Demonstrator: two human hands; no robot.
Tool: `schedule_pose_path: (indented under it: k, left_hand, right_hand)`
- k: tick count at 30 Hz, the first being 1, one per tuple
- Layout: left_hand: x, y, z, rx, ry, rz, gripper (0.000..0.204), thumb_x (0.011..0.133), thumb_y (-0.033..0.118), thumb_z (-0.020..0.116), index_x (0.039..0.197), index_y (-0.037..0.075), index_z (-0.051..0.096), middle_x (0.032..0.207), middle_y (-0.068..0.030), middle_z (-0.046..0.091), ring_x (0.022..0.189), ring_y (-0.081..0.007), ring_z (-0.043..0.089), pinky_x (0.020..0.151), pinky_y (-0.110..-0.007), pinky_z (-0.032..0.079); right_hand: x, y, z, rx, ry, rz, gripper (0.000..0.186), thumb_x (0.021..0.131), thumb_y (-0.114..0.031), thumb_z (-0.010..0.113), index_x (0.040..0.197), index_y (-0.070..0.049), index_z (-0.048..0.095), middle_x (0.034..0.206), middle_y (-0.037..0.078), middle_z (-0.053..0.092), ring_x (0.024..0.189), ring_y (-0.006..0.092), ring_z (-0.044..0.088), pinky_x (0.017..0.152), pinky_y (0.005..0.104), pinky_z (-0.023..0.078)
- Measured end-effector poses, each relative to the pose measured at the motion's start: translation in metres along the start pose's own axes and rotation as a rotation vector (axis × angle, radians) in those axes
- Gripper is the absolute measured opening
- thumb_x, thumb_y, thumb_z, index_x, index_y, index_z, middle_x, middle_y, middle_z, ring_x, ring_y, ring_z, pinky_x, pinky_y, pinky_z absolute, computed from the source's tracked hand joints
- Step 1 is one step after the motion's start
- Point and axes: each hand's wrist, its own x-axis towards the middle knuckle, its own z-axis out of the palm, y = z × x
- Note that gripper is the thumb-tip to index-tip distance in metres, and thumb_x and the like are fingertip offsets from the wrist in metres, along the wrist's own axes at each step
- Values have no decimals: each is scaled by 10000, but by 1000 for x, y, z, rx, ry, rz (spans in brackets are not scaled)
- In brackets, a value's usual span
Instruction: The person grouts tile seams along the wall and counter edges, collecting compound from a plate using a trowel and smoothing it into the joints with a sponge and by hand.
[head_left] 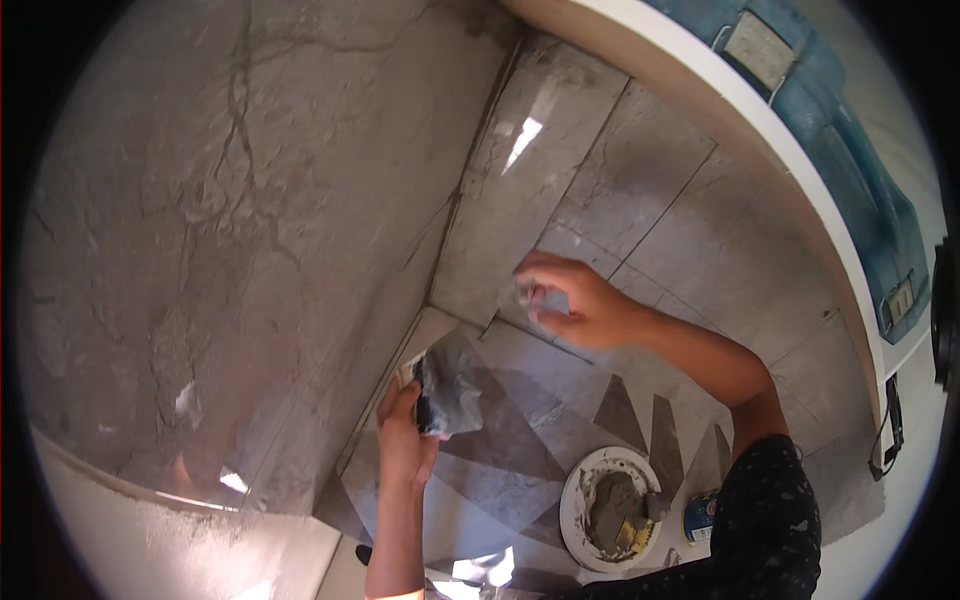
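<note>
Currently, the left hand [402, 430] is closing round a flat-bladed spreader [458, 392], thumb lying along its near edge, fingers passing underneath. Its broad face is showing smeared grey, with a darker strip beside the grip. The spreader is sitting left of centre in view, over the patterned floor [510, 400] and near the corner where the veined grey panel [200, 250] is ending.

The right hand [575, 302] is hanging well apart from the spreader, up and to its right, in front of plank-shaped grey tiles [660, 190]. Fingers are bending toward the thumb, leaving a rounded gap in between; fingertips are looking greyish and blurred. Cannot tell whether they are pinching something small.

Below the right forearm, a white bucket [572, 510] is standing on the floor, its inner wall smeared. Thick grey paste [610, 508] is filling part of it, and a yellow tool [634, 535] is resting in the paste. Just right of the bucket, a dark blue can [699, 516] is standing near the speckled black sleeve [770, 515].

Upper right: a blue case [850, 180] is lying beyond the curving white ledge [765, 112]. Bright light patches are falling across tiles and floor.
</note>
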Motion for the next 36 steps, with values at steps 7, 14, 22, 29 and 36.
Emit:
schedule_pose_path:
  k: [7,14,22,29,36]
  left_hand:
    - [-10,-2,11,-125,27,-62,283,865,69,385,1131,27,472,982,-93,589,841,-201,613,703,-333,523]
    - [-7,-5,-3,-165,65,-74,293,855,71,392,1123,-26,460,991,-106,582,864,-208,611,722,-334,524]
    - [-8,-11,-10,-188,74,-101,329,854,87,381,1167,7,444,1031,-126,578,871,-228,607,724,-339,525]
    - [-9,-11,-12,-194,68,-96,328,844,52,363,1154,-25,441,1035,-124,567,907,-220,597,768,-351,515]
    - [-10,-15,-16,-195,68,-98,326,849,73,371,1154,-14,444,1030,-123,574,890,-219,603,746,-335,519]
  right_hand:
    - [96,68,-147,-1648,542,14,635,642,-38,563,1260,-79,426,760,126,561,581,241,595,436,315,479]
    - [144,96,-175,-1772,554,23,570,711,-70,516,1274,-74,426,653,122,555,469,218,575,394,309,467]
    - [162,106,-181,-1789,559,155,532,767,-82,484,1292,-45,407,692,134,595,512,201,593,428,313,479]
    - [169,116,-172,-1939,453,346,621,725,-99,534,1328,-110,385,671,76,567,489,181,527,307,340,328]
    - [176,114,-166,-2063,410,366,628,740,-99,525,1345,-118,360,623,54,526,461,159,482,296,315,299]
